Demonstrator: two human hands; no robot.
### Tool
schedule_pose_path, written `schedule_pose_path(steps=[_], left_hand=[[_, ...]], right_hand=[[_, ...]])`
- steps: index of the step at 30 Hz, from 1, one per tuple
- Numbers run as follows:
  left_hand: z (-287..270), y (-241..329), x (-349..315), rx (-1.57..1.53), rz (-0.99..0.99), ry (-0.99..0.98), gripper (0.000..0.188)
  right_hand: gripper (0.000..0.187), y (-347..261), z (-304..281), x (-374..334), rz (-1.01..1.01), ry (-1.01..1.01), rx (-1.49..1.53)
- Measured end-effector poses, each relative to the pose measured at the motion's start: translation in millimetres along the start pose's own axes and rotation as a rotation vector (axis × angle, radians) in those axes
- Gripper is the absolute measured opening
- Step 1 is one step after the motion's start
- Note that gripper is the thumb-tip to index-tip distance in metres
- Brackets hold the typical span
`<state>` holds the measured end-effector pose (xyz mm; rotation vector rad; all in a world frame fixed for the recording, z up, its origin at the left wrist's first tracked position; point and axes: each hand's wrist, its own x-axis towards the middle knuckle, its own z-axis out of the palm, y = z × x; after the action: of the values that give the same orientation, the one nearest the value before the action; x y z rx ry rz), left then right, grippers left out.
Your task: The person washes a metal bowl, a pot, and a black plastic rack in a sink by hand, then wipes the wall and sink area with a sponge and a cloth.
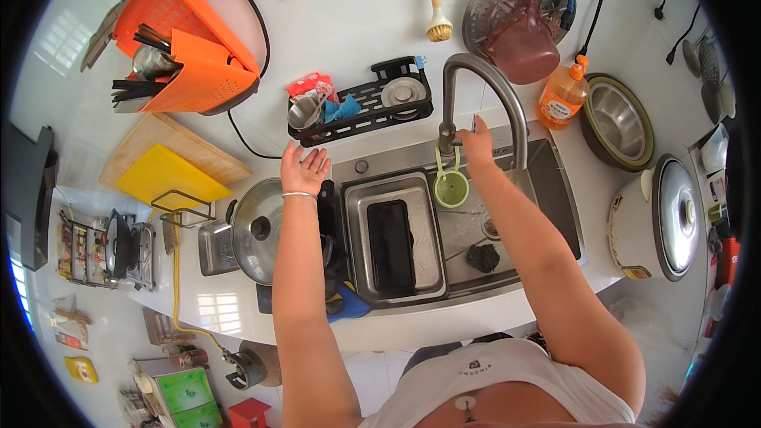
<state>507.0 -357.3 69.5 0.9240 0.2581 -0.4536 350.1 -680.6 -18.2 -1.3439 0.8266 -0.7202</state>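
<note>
My right hand is at the base of the curved metal faucet, with its fingers closed around the small side lever. Palm up and empty, my left hand is held with fingers spread, between the black rack and the glass-lidded pot. A light-green strainer cup hangs below the faucet, over the sink. In the sink's left part sits a rectangular metal basin with a black rectangular object in it. A dark scouring pad lies near the drain.
Behind the sink, a black rack holds a small metal cup and a blue cloth. An orange soap bottle, stacked bowls and a lidded white pot stand right. Left are an orange utensil holder and a yellow cutting board.
</note>
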Motion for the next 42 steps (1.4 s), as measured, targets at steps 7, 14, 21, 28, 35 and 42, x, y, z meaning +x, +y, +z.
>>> schedule_pose_path(steps=[7,14,21,28,35,42], left_hand=[[19.6,24.2,-8.8,-0.018,0.062,-0.072,0.060],[19.7,32.7,4.8,-0.039,-0.001,-0.089,0.041],[20.4,37.5,18.9,-0.118,0.007,-0.064,0.036],[19.5,40.9,-16.1,-0.090,0.034,-0.147,0.039],[2.4,13.7,-87.0,0.026,0.034,-0.169,0.043],[-47.5,-58.3,-178.5,0.086,-0.081,-0.211,0.039]], right_hand=[[0.044,-89.2,54.3,-57.4,0.126,-0.100,0.414],[0.066,-102.5,73.1,-42.6,0.449,-0.269,0.509],[0.063,-125.3,82.7,-48.1,0.321,-0.246,0.518],[0.064,-144.6,68.7,-70.4,0.327,-0.254,0.523],[0.062,-101.4,9.6,-113.0,0.410,-0.279,0.649],[0.053,-51.2,-90.8,-171.9,0.544,-0.315,0.583]])
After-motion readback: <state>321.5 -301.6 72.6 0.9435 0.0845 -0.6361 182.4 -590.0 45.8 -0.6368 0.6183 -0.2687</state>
